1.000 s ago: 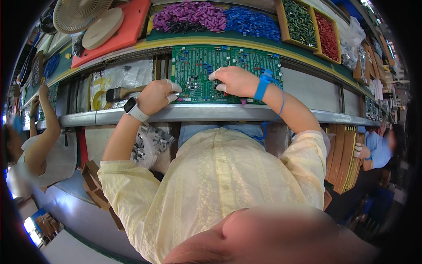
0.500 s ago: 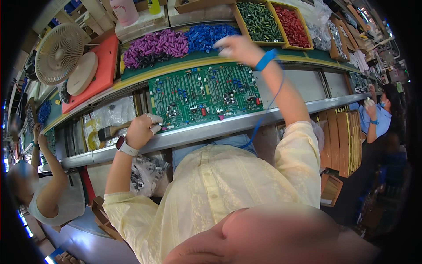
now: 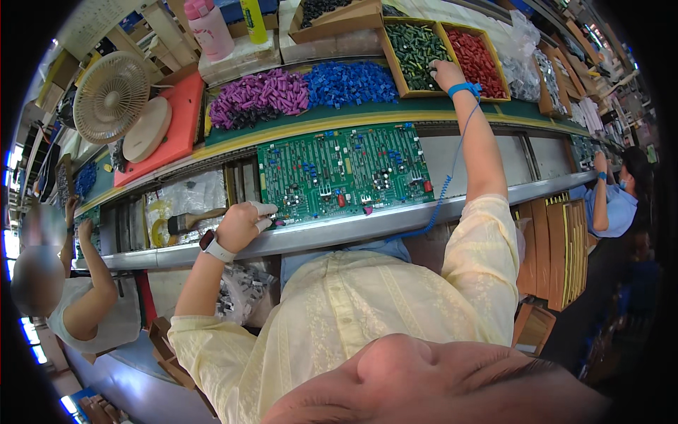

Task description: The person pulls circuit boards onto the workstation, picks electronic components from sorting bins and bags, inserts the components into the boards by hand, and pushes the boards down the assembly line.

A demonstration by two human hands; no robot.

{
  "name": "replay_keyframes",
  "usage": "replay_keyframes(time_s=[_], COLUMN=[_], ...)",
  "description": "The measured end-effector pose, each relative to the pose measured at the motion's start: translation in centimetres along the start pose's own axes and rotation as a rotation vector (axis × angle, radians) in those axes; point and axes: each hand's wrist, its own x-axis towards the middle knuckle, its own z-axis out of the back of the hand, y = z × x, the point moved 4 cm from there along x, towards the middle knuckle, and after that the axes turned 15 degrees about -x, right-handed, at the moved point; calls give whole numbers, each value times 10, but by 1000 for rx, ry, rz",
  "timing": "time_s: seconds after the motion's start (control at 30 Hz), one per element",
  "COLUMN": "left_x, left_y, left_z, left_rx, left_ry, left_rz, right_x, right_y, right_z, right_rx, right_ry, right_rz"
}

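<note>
Our right hand has green components at its fingertips; from our left hand's, the circuit board's long axis runs rightward. We cannot tell either grip.

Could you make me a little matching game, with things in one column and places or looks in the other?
Things
1. Left hand
2. Right hand
3. Brush
4. Blue parts

Places or looks
A. Between the purple parts and the box of green parts
B. Wooden handle, dark bristles
C. At the near left corner of the circuit board
D. At the box of green parts

Pairs: 1-C, 2-D, 3-B, 4-A
</note>
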Motion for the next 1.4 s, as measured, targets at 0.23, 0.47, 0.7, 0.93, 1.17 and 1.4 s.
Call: replay_keyframes(time_s=[0.23, 0.47, 0.7, 0.93, 1.17, 1.4], left_x=[6, 65, 104, 85, 61, 56], left_y=[-12, -57, -38, -32, -1, 6], left_z=[21, 5, -33, -33, -3, -7], left_rx=[-52, -335, -1522, -1763, -843, -617], left_ry=[-15, -210, -83, 100, -174, -204], left_rz=[84, -148, 128, -9, 223, 243], right_x=[-9, -99, -171, -183, -180, -180], right_y=[-16, 143, 228, 240, 252, 274], right_z=[1, 91, 117, 127, 101, 76], right_rx=[735, 1340, 1200, 1178, 927, 711], right_ry=[-150, 144, -279, -433, -88, 113], right_rz=[-147, 295, 615, 665, 644, 711])
